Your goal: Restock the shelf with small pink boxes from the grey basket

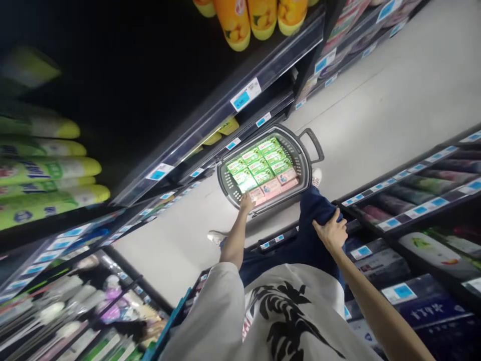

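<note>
A dark grey shopping basket [306, 175] stands on the floor between my feet, its handle [313, 145] folded out to the far right. Inside lie rows of green packs [262, 170] with white lettering, and along the near side a row of pink packs [271, 188]. My left hand [247, 202] reaches down to the basket's near left corner, its fingers closed at the leftmost pink pack [257, 195]; part of the grip is hidden. On the knee of my dark blue trousers rests my right hand [332, 231], fingers spread and holding nothing.
A shelf with orange bottles [235, 22] and green bottles [52, 188] rises on the left and ahead, its price-tagged edge [244, 95] above the basket. Stocked shelves [417, 210] stand close on my right. Brushes and other goods hang at the lower left [75, 301].
</note>
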A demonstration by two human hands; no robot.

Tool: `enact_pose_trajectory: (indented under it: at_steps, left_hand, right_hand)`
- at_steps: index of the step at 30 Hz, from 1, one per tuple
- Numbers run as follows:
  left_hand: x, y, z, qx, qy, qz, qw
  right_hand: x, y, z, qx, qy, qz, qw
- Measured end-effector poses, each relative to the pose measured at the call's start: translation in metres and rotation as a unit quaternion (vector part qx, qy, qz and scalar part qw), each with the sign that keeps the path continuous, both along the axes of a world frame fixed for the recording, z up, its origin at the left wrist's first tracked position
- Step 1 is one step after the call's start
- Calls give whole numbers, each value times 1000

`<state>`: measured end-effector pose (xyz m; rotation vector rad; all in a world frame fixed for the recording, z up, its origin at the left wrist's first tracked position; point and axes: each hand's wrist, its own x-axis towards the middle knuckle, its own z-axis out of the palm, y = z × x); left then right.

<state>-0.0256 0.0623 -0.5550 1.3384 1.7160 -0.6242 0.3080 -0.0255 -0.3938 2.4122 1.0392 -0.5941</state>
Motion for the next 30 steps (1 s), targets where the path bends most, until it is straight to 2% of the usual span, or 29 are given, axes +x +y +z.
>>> enact_pose_trajectory:
  at_steps: [2, 5, 12, 19, 22, 25, 30]
  left_hand:
    - [9, -1, -11, 3, 23, 3, 1000]
    - [15, 2, -17, 10, 47, -3, 999]
    - [14, 13, -11, 10, 55, -17, 998]
    - [4, -5, 1, -5, 7, -12, 1000]
    - [4, -9, -3, -2, 5, 16, 1000]
    - [5, -3, -10, -11, 14, 46, 999]
    - [4, 17, -19, -38, 24, 40, 998]
  right_hand:
    - [8, 6, -2, 2, -9, 8, 1000]
    - [18, 12, -5, 0, -15, 12, 1000]
    - [20, 14, -2, 7, -24, 35, 999]
    - [15, 7, 1, 19, -36, 41, 998]
    - [20, 8, 0, 29, -46, 54, 997]
    - [25, 10, -1, 34, -47, 64, 996]
    - [23, 14, -2, 39, -52, 74, 995]
